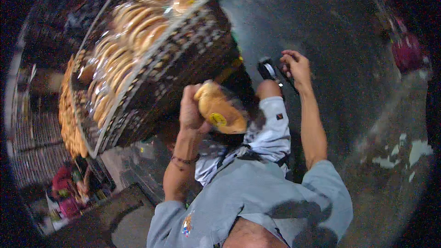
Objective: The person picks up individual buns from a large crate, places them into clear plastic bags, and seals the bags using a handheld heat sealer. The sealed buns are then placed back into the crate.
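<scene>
My left hand [189, 110] is closed round one end of a clear-wrapped loaf of bread [223, 110] with a round yellow label. The golden-brown loaf is held in front of me, beside a big woven crate [151, 71]. Inside the crate stand rows of wrapped bread [121, 59], blurred by motion. My right hand [297, 70] hangs free on the right, its fingers loosely bent and apart, with nothing seen in them. Close to it, lower down, is a black and white shoe [268, 70] on my foot.
More unwrapped-looking bread [71, 115] lies along the crate's left side. A slatted rack [36, 131] stands at the far left. At the lower left a person in red [66, 181] is nearby. A dark red object [406, 50] sits at the far right on the dark, patchy floor [353, 78].
</scene>
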Demonstrator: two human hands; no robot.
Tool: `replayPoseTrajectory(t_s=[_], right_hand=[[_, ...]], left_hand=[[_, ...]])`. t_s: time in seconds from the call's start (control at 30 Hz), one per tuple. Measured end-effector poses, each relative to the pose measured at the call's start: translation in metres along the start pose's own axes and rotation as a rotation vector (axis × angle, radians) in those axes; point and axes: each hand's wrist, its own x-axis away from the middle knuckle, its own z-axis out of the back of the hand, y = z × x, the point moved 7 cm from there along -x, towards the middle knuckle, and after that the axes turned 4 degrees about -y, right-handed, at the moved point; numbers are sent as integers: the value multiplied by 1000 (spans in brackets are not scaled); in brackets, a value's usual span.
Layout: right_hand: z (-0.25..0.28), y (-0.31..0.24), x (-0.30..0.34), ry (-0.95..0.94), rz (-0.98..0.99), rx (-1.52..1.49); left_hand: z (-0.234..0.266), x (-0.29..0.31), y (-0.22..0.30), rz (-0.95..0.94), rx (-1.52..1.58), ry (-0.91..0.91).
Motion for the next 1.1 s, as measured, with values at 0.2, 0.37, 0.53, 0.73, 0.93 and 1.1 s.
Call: replayPoseTrajectory(t_s=[0.2, 0.37, 0.53, 0.73, 0.93, 1.1], right_hand=[[84, 223, -65, 102, -166, 683], [73, 294, -92, -46, -253, 792], [46, 316, -114, -153, -431, 895], [46, 264, -106, -138, -193, 643], [79, 270, -34, -180, -306, 749], [77, 303, -19, 64, -152, 851]], left_hand=[[80, 19, -12, 1, -21, 117], [131, 53, 4, -38, -1, 364], [131, 78, 19, -79, -36, 430], [134, 90, 23, -82, -82, 575], [117, 71, 23, -128, -21, 299], [130, 60, 36, -83, -135, 424]])
